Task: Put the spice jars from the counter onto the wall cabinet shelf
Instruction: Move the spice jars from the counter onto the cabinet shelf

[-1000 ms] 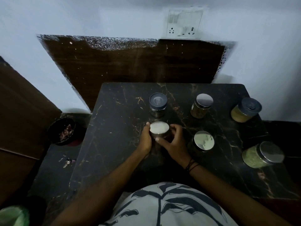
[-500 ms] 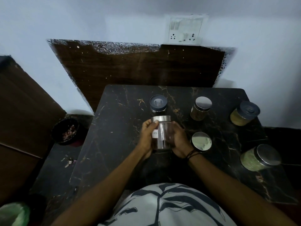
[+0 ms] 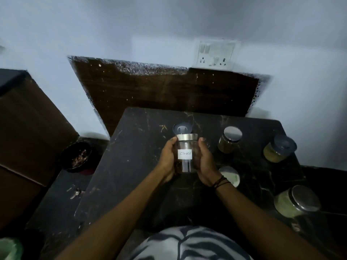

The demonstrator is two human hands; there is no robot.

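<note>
A clear glass jar (image 3: 185,153) with a steel lid and a white label reading "Cloves" is held upright above the dark marble counter (image 3: 135,166). My left hand (image 3: 169,158) cups its left side and my right hand (image 3: 203,162) its right side. Behind it stands a jar with a dark lid (image 3: 182,128), mostly hidden. To the right stand a steel-lidded jar of yellowish spice (image 3: 229,139), a dark-lidded jar of yellow spice (image 3: 277,149), a steel-lidded jar (image 3: 230,176) partly behind my wrist, and a jar of green spice (image 3: 294,202). No cabinet shelf is in view.
A dark wooden panel (image 3: 169,91) leans on the wall behind the counter, under a switch and socket plate (image 3: 216,52). At the left stand a brown cabinet side (image 3: 28,128) and a dark bowl (image 3: 77,156) on a lower ledge. Something green (image 3: 9,248) shows at the bottom left.
The cloves jar stood on the counter between both hands a second ago. It has been lifted and tipped upright toward me, so its label now faces the camera.
</note>
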